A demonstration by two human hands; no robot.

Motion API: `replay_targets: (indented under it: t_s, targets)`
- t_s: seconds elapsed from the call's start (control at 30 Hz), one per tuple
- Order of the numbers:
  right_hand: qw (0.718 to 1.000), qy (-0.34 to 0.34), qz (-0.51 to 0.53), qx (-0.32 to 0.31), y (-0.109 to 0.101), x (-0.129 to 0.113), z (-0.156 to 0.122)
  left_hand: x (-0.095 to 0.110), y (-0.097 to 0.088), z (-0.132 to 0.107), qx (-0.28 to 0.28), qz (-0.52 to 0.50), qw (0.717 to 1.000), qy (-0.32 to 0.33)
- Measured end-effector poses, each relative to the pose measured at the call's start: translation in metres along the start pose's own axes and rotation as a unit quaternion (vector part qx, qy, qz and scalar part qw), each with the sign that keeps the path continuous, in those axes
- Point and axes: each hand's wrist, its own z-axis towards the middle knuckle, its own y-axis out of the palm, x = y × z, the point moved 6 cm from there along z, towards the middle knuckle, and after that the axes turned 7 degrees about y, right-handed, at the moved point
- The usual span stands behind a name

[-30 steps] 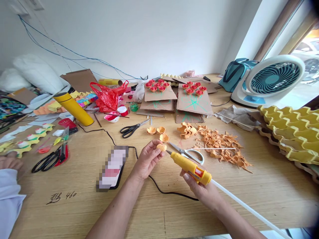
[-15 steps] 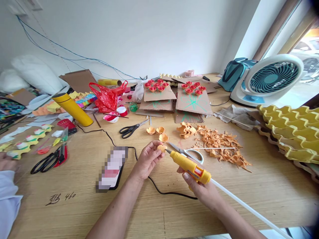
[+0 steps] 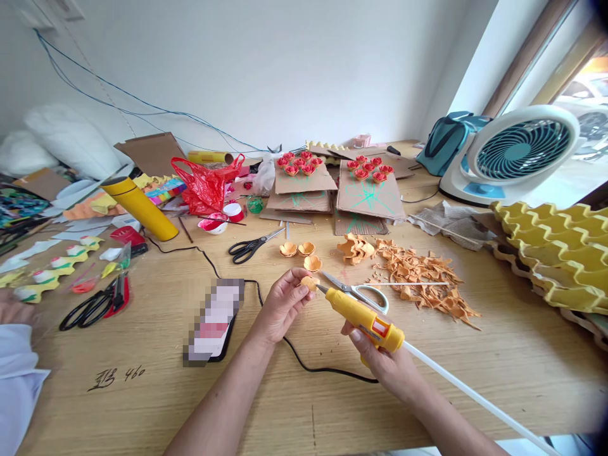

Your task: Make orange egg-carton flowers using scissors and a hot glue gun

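My left hand (image 3: 281, 303) pinches a small orange paper cup flower (image 3: 309, 282) above the wooden table (image 3: 156, 386). My right hand (image 3: 380, 362) grips a yellow glue gun (image 3: 363, 318) with a long white glue stick (image 3: 470, 396) trailing from its back. The gun's nozzle touches the flower. Three more orange cup flowers (image 3: 301, 252) lie just beyond my hands. White-handled scissors (image 3: 358, 292) rest right behind the glue gun.
Orange paper scraps (image 3: 418, 275) lie right of centre, black scissors (image 3: 251, 246), a phone (image 3: 215, 320), a black cord (image 3: 308, 364). Cardboard sheets with red flowers (image 3: 335, 177) stand at the back. Yellow egg trays (image 3: 558, 253), a fan (image 3: 515, 155), another person's sleeve (image 3: 16, 380) at left.
My hands, the flower and the glue gun have stayed nearly in place; only a slight shift of the view shows.
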Motion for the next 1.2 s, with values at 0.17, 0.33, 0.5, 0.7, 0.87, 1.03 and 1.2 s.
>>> replay_targets:
  t_s: [0.17, 0.33, 0.5, 0.7, 0.87, 1.03, 1.2]
  targets:
    - [1.0, -0.004, -0.001, -0.004, 0.0003, -0.0004, 0.0006, -0.0001, 0.0003, 0.0001, 0.0, 0.0, 1.0, -0.003]
    - [1.0, -0.005, -0.01, 0.005, 0.0012, -0.0016, 0.0013, -0.0006, -0.0003, 0.0001, 0.002, 0.001, 1.0, -0.002]
    - [1.0, 0.0, -0.006, 0.01, 0.0028, 0.0044, 0.001, -0.002, -0.0013, -0.0001, 0.001, 0.0, 1.0, -0.002]
    - [1.0, 0.0, -0.01, 0.015, 0.0025, 0.0065, 0.0004, -0.002, -0.0026, 0.0003, 0.009, -0.016, 1.0, 0.003]
    - [0.999, -0.021, -0.026, 0.013, 0.0027, 0.0044, 0.0008, -0.0012, -0.0033, 0.0001, 0.011, -0.02, 1.0, 0.003]
    - [0.999, -0.02, -0.034, 0.01, 0.0035, 0.0038, 0.0006, -0.0016, -0.0032, 0.0003, 0.009, -0.022, 1.0, 0.002]
    - [0.999, -0.017, -0.027, 0.014, 0.0029, 0.0038, 0.0012, -0.0017, -0.0006, 0.0008, -0.002, -0.038, 0.999, -0.005]
